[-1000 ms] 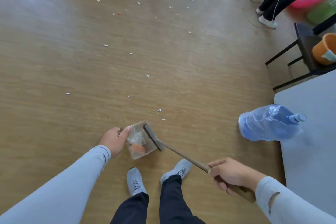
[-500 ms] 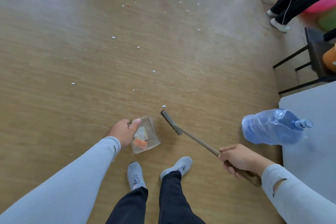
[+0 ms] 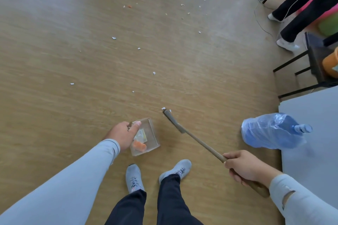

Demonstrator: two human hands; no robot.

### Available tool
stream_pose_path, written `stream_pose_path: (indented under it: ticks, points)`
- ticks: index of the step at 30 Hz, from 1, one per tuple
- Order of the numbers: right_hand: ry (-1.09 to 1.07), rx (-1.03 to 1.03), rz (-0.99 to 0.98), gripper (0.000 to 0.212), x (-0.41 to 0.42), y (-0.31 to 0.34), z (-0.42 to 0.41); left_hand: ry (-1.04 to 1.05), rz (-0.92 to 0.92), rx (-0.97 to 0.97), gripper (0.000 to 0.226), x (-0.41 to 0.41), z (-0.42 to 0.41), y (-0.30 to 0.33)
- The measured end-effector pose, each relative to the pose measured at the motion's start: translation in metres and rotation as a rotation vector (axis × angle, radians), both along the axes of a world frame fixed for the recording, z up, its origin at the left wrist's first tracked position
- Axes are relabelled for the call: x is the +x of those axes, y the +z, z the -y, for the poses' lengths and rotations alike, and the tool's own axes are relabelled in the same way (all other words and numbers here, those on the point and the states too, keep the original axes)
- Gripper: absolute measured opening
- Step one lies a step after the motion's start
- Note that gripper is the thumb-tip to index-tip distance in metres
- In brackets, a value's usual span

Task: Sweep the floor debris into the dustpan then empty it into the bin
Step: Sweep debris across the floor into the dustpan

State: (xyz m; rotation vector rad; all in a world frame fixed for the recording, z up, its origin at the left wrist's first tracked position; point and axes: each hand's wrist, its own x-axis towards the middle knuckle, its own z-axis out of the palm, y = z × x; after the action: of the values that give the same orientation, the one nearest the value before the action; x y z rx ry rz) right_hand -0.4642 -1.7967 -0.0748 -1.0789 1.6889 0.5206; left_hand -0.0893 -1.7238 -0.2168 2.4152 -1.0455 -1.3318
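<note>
The left hand (image 3: 122,135) gripped the clear dustpan (image 3: 146,137) by its handle on the wooden floor (image 3: 54,60); the right hand (image 3: 241,167) clutched the brush (image 3: 192,136), its head beside two paper scraps (image 3: 163,108). Further scraps lay scattered beyond. A gray table (image 3: 311,133) was cut off at right. No writing was legible.
</note>
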Motion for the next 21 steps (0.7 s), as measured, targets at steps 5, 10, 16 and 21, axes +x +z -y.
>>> stream_pose_path:
  ticks: [5, 10, 16, 21]
  points:
    - [-0.033, -0.080, -0.032, 0.048, 0.014, -0.026, 0.020, 0.011, 0.023, -0.006, 0.057, 0.000, 0.002, -0.002]
    - [0.068, -0.040, -0.118, 0.030, 0.039, -0.055, 0.055, 0.018, 0.041, -0.021, 0.063, 0.000, 0.004, -0.008]
    - [0.158, 0.140, -0.058, 0.030, 0.015, -0.029, 0.038, 0.019, 0.026, -0.022, 0.063, 0.002, 0.007, -0.006]
    - [0.013, 0.187, 0.006, 0.036, -0.022, 0.008, 0.016, 0.018, 0.001, -0.029, 0.054, 0.001, 0.008, -0.003]
